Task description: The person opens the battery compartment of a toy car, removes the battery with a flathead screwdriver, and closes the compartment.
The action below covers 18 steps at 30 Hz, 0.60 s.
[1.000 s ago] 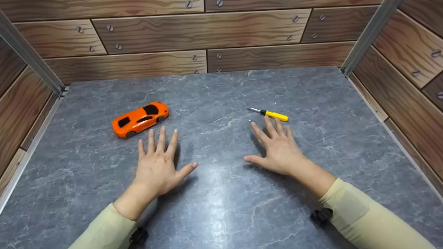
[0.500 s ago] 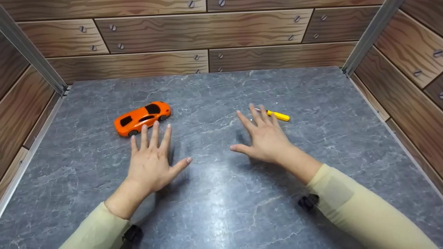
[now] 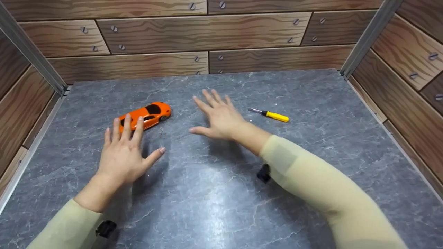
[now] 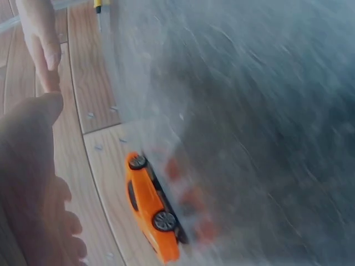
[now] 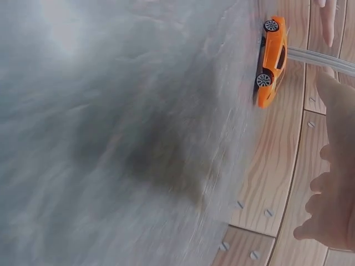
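An orange toy car [image 3: 152, 112] lies on the grey marbled table, its rear partly covered by the fingers of my left hand [image 3: 121, 157] in the head view. That hand is held palm down with fingers spread, holding nothing. To the right of the car, my right hand [image 3: 223, 119] hovers above its shadow, fingers straight and spread, empty. A yellow-handled screwdriver [image 3: 277, 116] lies to the right of my right hand, its tip pointing left. Both wrist views show the car, [image 4: 147, 205] in the left one; no fingers are seen gripping it.
Wood-patterned panels [image 3: 155, 34] stand behind the table [image 3: 214, 193] and along both sides. Grey metal posts [image 3: 367, 38] rise at the two back corners. Each sleeve has a small black device [image 3: 105, 229] at the wrist.
My right hand has moved left and forward, away from the screwdriver and toward the car. My left hand has shifted left, its fingers now overlapping the car's rear. Car and screwdriver have stayed put.
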### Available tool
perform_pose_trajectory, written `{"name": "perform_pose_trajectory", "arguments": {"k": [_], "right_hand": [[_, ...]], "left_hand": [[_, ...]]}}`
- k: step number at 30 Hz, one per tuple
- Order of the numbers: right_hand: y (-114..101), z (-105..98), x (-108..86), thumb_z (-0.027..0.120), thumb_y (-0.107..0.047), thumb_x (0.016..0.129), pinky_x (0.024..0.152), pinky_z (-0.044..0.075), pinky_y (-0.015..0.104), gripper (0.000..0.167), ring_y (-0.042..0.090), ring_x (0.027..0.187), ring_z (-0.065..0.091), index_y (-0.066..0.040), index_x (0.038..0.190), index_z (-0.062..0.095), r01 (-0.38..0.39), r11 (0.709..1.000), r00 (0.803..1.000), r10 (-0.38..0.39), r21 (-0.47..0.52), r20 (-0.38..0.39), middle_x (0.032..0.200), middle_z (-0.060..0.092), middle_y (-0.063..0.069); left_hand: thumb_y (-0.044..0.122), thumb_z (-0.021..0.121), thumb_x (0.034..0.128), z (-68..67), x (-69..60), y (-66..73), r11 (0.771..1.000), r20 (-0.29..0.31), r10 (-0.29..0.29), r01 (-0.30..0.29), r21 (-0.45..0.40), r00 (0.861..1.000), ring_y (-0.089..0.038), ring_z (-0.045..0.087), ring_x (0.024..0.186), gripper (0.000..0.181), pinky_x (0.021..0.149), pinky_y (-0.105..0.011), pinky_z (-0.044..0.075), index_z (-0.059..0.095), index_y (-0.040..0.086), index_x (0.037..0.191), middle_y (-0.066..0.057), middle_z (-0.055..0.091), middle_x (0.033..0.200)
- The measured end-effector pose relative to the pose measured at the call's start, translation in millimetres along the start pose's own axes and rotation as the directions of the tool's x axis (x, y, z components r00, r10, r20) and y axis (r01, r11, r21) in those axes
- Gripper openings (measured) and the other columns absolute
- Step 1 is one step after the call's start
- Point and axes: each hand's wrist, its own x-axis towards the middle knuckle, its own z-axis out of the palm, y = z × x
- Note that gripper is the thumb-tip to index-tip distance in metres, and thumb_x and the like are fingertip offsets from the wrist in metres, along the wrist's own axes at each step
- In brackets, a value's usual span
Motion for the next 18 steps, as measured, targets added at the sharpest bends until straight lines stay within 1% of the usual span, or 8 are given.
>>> {"name": "perform_pose_trajectory", "arguments": {"k": [3, 6, 10, 14, 18], "right_hand": [[-8.9, 3.5, 18.6, 0.048, -0.084, 0.094, 0.128, 0.004, 0.063, 0.103, 0.037, 0.162, 0.000, -0.029, 0.172, 0.009, 0.015, 1.000, 1.000, -0.015, 0.007, 0.007, 0.177, -0.003, 0.010], [-14.9, 8.0, 31.6, 0.050, -0.082, 0.095, 0.128, 0.005, 0.062, 0.103, 0.037, 0.162, 0.002, -0.029, 0.172, 0.010, 0.012, 1.000, 1.000, -0.012, 0.015, 0.021, 0.177, -0.001, 0.010], [-21.8, 14.8, 45.5, 0.050, -0.082, 0.095, 0.129, 0.008, 0.062, 0.102, 0.036, 0.163, 0.002, -0.029, 0.172, 0.009, 0.012, 1.000, 0.999, -0.014, 0.028, 0.040, 0.178, 0.000, 0.009], [-28.9, 20.1, 56.2, 0.049, -0.083, 0.095, 0.129, 0.008, 0.062, 0.102, 0.035, 0.163, 0.000, -0.030, 0.172, 0.009, 0.019, 0.999, 0.998, -0.021, 0.039, 0.060, 0.178, -0.001, 0.008], [-36.7, 23.8, 64.4, 0.048, -0.083, 0.095, 0.129, 0.006, 0.061, 0.103, 0.035, 0.163, -0.001, -0.029, 0.173, 0.009, 0.035, 0.998, 0.996, -0.039, 0.042, 0.078, 0.178, -0.002, 0.008]], "left_hand": [[0.084, 0.040, 0.0964, 1.6, -6.4, -2.1, 0.999, -0.031, 0.046, -0.046, -0.011, 0.998, -0.054, 0.004, 0.158, 0.111, 0.126, -0.069, 0.006, 0.015, 0.005, 0.170, -0.030, 0.007, 0.173], [0.084, 0.042, 0.0964, 3.0, -15.8, 0.9, 0.995, -0.059, 0.100, -0.101, -0.016, 0.993, -0.050, 0.008, 0.159, 0.110, 0.128, -0.064, 0.007, 0.017, 0.007, 0.170, -0.027, 0.010, 0.174], [0.084, 0.042, 0.0961, 1.5, -31.7, 3.7, 0.990, -0.069, 0.139, -0.140, -0.011, 0.988, -0.045, 0.010, 0.160, 0.108, 0.129, -0.062, 0.010, 0.021, 0.008, 0.170, -0.022, 0.011, 0.175], [0.082, 0.049, 0.0957, -1.3, -45.7, 1.5, 0.990, -0.069, 0.138, -0.138, -0.004, 0.988, -0.044, 0.013, 0.160, 0.106, 0.128, -0.064, 0.014, 0.027, 0.008, 0.169, -0.021, 0.015, 0.175], [0.080, 0.052, 0.0958, -1.8, -54.7, -7.7, 0.995, -0.051, 0.102, -0.102, 0.003, 0.994, -0.048, 0.017, 0.158, 0.104, 0.126, -0.067, 0.016, 0.032, 0.007, 0.167, -0.024, 0.019, 0.173]]}}
